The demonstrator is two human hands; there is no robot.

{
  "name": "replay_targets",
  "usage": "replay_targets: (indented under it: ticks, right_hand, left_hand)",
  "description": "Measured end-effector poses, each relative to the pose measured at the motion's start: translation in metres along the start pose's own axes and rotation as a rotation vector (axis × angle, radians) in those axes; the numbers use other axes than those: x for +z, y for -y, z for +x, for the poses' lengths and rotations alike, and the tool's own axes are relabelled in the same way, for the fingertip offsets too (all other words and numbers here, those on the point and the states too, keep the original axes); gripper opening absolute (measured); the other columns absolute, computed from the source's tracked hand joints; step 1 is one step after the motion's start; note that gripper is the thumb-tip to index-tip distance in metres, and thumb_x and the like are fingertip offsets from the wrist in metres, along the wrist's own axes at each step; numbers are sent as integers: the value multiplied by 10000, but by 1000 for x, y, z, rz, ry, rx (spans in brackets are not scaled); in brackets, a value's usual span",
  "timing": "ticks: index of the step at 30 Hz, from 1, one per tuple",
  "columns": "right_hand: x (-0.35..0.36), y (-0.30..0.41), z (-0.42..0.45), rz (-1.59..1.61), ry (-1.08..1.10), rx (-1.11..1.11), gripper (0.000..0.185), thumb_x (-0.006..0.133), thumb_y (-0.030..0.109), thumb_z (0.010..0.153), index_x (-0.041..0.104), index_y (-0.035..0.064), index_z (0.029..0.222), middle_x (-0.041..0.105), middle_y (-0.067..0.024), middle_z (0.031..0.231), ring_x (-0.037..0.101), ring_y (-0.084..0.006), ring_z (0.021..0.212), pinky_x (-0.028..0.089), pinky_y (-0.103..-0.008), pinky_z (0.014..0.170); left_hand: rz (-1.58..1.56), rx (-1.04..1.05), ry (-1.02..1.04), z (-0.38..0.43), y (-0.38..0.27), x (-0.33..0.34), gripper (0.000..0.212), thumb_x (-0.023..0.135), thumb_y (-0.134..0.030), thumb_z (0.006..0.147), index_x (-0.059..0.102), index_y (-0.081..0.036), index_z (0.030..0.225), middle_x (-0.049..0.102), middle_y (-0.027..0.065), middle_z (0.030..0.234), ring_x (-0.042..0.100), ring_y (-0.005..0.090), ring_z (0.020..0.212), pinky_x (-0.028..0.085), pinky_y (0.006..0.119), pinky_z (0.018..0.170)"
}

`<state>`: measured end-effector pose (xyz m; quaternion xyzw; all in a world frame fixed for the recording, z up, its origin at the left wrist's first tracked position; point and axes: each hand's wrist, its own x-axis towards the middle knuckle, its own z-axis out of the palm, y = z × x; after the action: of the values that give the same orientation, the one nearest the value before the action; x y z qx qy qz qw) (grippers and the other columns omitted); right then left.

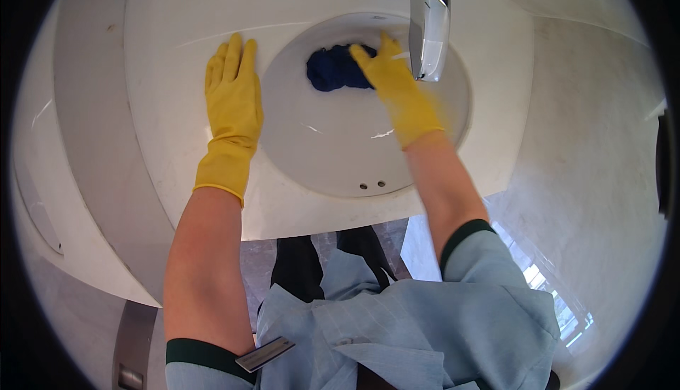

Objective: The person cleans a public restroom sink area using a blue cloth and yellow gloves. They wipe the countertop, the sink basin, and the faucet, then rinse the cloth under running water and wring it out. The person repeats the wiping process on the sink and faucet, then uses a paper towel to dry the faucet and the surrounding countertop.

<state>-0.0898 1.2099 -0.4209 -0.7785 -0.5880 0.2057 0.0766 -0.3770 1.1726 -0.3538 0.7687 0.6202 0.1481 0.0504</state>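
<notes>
Both of my hands wear yellow rubber gloves. My left hand (pixel 234 92) lies flat on the pale countertop (pixel 170 103), left of the basin, palm down with its fingers nearly together and holding nothing. Inside the white oval washbasin (pixel 329 145), a bunched dark blue cloth (pixel 337 68) lies towards the far side. My right hand (pixel 396 79), slightly blurred, is over the basin at the cloth's right end, thumb and fingers spread. Its thumb overlaps the cloth; whether it touches the cloth cannot be told.
A chrome faucet (pixel 433 28) reaches over the basin's far right, close beside my right hand. Two small holes (pixel 372 184) show in the basin's near wall. A pale stone wall (pixel 589 124) stands at the right, and another pale counter section (pixel 48 140) is at the left.
</notes>
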Motion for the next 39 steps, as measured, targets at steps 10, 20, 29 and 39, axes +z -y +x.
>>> replay_targets:
  ticks: [10,20,29,39]
  right_hand:
    - [-9,-42,-81,1221,161,557,463,804,51,847,597,7,1260,713,-158,996,718,-248,728,576,-379,566]
    - [-234,44,-23,798,-51,-57,801,835,241,864,478,-32,1528,672,-194,1343,689,-275,1177,578,-356,927]
    - [-220,95,-39,589,177,18,276,696,232,987,760,123,1232,790,-12,900,685,-101,665,511,-297,538]
    - [-124,-26,-87,1422,447,587,373,642,23,1006,600,22,1376,755,-217,1113,763,-322,811,672,-458,716]
  left_hand:
    - [-38,-49,37,3,-2,-5,499,512,-23,1000,541,1,1497,465,220,1614,436,461,1453,325,523,1241]
    - [-76,6,-14,9,-15,-11,516,595,-37,949,568,-10,1464,494,197,1590,458,430,1432,339,521,1223]
    - [-7,-6,26,0,-13,-14,493,502,-28,1014,538,-17,1505,470,187,1623,434,423,1473,318,500,1254]
    - [-51,-25,-26,-2,-10,-10,516,586,-9,960,571,-32,1475,507,182,1588,465,416,1442,349,502,1229]
